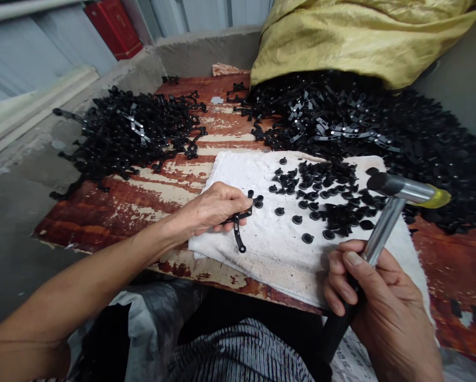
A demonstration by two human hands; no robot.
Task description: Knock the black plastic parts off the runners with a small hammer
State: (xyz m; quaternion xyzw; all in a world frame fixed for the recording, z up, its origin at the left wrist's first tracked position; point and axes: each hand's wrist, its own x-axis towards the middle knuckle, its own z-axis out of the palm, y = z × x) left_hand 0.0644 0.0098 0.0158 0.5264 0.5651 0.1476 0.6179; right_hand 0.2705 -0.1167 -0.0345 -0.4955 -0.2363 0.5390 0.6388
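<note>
My left hand (210, 209) pinches a black plastic linked piece (240, 225) and holds it down on a white cloth pad (270, 249). One arm of the piece hangs toward me. My right hand (375, 297) is wrapped round the handle of a metal hammer (397, 196), whose head has a black face and a yellow face and hovers above the pad's right side. Several small black round caps (325, 199) lie scattered on the pad between the two hands.
The pad lies on a worn red-painted board (150, 193). A heap of assembled black pieces (130, 132) sits at the back left. A larger black heap (381, 122) spills from a yellow sack (361, 37) at the back right. A concrete floor (19, 212) lies to the left.
</note>
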